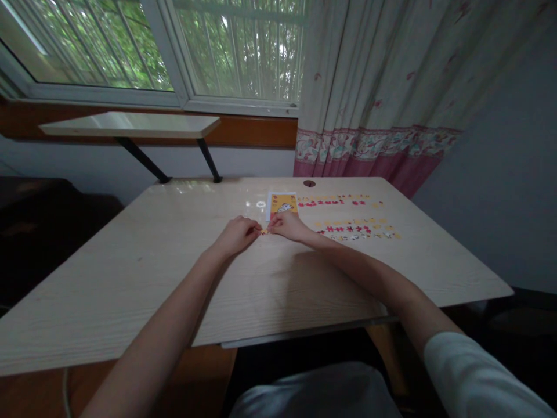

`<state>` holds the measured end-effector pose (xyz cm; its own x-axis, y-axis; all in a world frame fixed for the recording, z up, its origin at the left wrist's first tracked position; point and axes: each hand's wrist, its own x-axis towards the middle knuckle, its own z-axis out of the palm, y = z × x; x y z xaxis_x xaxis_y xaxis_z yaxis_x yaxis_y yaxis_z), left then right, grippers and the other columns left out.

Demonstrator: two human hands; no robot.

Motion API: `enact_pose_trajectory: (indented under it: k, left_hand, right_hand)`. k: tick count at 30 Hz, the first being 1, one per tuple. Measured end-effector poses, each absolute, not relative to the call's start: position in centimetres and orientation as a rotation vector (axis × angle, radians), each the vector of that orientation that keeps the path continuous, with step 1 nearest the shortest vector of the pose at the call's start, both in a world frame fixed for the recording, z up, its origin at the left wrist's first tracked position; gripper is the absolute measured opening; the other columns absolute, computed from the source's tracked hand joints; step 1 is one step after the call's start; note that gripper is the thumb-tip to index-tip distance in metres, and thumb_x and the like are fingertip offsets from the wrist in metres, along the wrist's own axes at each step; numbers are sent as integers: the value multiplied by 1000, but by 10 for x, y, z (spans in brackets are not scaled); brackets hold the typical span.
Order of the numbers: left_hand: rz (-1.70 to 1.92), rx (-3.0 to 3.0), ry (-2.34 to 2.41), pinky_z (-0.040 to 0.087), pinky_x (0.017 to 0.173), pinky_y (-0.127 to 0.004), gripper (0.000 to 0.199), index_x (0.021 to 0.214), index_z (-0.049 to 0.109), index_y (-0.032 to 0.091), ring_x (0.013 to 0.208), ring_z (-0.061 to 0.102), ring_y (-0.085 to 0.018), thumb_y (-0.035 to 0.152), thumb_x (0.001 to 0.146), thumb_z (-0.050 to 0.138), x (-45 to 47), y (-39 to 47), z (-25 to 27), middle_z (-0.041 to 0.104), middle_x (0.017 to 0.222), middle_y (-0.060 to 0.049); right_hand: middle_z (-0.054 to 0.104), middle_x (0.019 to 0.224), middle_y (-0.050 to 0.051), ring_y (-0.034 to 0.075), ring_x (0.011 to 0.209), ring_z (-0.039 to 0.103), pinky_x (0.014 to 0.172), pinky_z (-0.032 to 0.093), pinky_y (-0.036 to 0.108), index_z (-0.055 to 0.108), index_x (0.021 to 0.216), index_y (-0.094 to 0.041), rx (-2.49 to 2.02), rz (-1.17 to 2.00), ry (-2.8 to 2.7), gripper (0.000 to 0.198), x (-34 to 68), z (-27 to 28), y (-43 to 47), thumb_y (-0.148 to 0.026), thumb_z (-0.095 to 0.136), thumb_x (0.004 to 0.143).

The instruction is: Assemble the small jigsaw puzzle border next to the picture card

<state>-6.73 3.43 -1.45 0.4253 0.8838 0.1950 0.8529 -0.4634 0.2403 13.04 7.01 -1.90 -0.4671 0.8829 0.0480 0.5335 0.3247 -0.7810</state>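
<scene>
Yellow-and-red small flat cut-out piece (264, 232) sits just on the near side of the rectangular orange printed card with a white border (282, 205), on the pale wood-grain tabletop (174, 261). My bare left hand (238, 235) and bare right hand (286, 226) flank it, fingertips drawn in; can't tell if either grips. Best done, I'd judge: light fingertips, piece flat, edges square. Rows of tiny red, yellow, white pieces (350, 229): right of card, leave undisturbed.
</scene>
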Motion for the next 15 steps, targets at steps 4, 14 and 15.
enact_pose_trajectory:
  k: [4,14,15]
  left_hand:
    - [452,2572,1565,42,74,-31,23,91,73,18,76,60,-22,29,85,54,-67,34,-14,71,78,-7]
    - [472,2601,1570,43,71,-30,22,90,74,19,76,60,-22,29,84,55,-68,35,-16,70,75,-6]
    - [475,2602,1572,43,71,-30,22,90,74,19,76,60,-21,29,84,55,-68,35,-16,70,75,-6]
  right_hand:
    - [66,66,-1,9,61,56,58,38,19,72,79,-14,-1280,880,-2136,7,130,-19,68,-19,69,76]
    - [70,73,4,12,68,61,60,40,20,73,79,-13,-1297,784,-2199,9,130,-14,63,-17,66,76]
    - [70,74,4,12,69,61,61,40,20,73,79,-13,-1301,764,-2202,10,130,-14,62,-17,65,76]
